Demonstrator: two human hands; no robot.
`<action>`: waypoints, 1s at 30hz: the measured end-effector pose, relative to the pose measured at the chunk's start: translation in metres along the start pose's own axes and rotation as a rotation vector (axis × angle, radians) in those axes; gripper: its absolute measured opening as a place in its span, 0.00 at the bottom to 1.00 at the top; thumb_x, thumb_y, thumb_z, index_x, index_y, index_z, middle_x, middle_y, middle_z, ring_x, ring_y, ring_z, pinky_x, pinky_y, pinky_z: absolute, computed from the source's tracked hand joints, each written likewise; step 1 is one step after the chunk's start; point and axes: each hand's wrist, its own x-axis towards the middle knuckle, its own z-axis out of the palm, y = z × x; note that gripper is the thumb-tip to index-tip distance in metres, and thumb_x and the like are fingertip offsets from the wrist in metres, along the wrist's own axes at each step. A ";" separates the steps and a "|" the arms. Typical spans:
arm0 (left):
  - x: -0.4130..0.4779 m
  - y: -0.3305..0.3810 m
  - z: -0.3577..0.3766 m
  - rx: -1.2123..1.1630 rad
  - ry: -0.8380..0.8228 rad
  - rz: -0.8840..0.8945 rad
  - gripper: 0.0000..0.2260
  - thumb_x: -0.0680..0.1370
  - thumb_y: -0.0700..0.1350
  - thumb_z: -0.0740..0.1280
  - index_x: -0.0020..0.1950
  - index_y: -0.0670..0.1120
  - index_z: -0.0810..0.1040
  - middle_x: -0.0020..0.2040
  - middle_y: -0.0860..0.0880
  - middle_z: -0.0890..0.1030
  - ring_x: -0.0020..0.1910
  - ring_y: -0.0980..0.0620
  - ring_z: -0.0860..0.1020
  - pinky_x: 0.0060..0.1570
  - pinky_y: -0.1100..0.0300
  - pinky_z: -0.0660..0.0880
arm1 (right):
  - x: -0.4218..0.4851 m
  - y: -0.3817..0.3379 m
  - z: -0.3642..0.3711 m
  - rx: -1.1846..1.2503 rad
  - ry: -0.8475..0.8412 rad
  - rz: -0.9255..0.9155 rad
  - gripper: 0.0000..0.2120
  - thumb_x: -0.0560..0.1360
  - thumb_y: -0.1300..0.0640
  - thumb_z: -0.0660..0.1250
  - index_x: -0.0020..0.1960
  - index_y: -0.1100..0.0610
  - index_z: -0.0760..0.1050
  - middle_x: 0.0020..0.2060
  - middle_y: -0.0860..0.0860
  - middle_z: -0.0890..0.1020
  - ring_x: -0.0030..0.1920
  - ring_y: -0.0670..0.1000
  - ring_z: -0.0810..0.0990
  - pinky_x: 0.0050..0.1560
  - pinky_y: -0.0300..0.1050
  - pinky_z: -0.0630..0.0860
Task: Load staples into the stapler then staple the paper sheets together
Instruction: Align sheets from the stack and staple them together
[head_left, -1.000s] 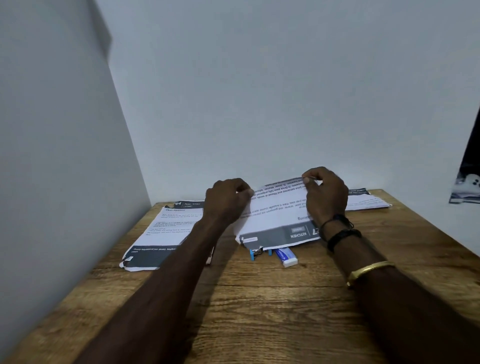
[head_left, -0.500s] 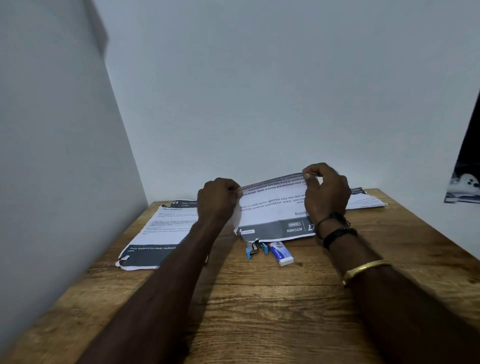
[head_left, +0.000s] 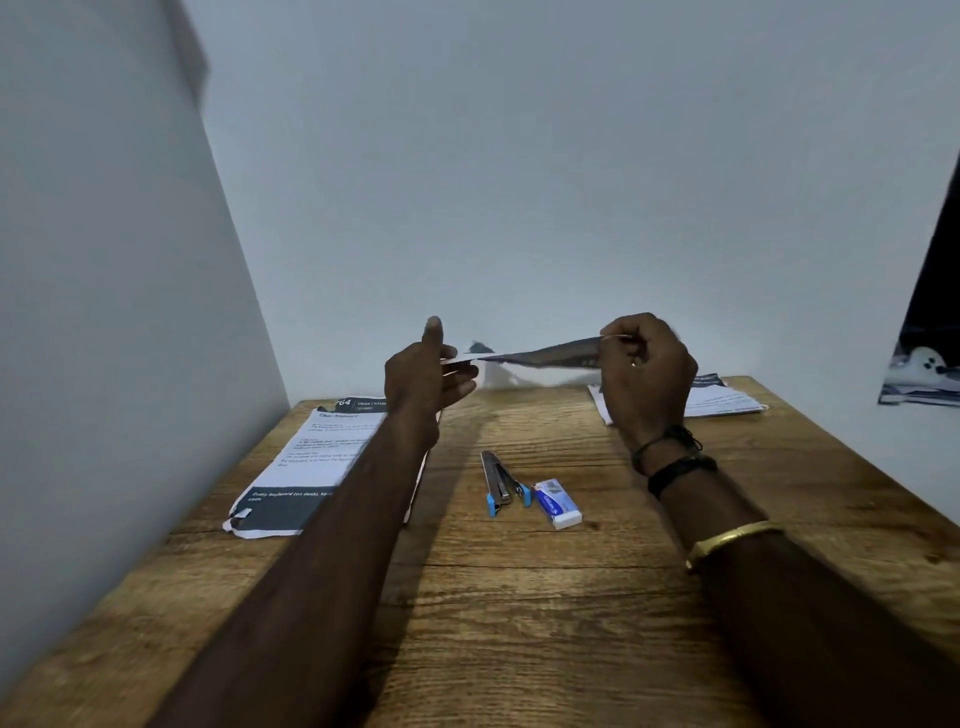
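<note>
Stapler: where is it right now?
Head view: the stapler lies on the wooden table near its middle, the staple box just to its right, nearer the camera than the sheet that the right hand holds up.

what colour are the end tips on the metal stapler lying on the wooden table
Bright blue, on the silver metal stapler; the head view shows it best.

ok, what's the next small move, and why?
Probably lay the sheet on the right pile: left hand and right hand both hold it in the air, while the stapler lies open on the table beside the staple box, untouched.
</note>
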 end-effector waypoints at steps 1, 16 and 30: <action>0.000 -0.001 -0.001 -0.035 -0.026 -0.009 0.12 0.79 0.48 0.71 0.45 0.39 0.79 0.41 0.38 0.83 0.42 0.41 0.85 0.38 0.55 0.85 | 0.000 -0.001 -0.001 -0.011 -0.010 -0.003 0.04 0.72 0.65 0.68 0.42 0.61 0.82 0.39 0.53 0.84 0.38 0.47 0.79 0.39 0.27 0.70; 0.007 -0.057 -0.024 0.248 -0.012 0.082 0.20 0.74 0.28 0.68 0.61 0.46 0.84 0.56 0.43 0.85 0.56 0.40 0.83 0.58 0.43 0.81 | -0.026 -0.001 0.011 -0.665 -0.689 0.184 0.09 0.69 0.50 0.68 0.39 0.56 0.80 0.39 0.49 0.84 0.49 0.57 0.80 0.58 0.52 0.73; 0.014 -0.062 -0.029 0.361 0.014 0.196 0.21 0.72 0.29 0.70 0.63 0.45 0.83 0.59 0.43 0.84 0.57 0.41 0.83 0.59 0.42 0.80 | -0.055 -0.031 0.036 -0.825 -1.180 0.040 0.24 0.60 0.33 0.69 0.45 0.50 0.76 0.39 0.45 0.80 0.45 0.51 0.79 0.62 0.59 0.62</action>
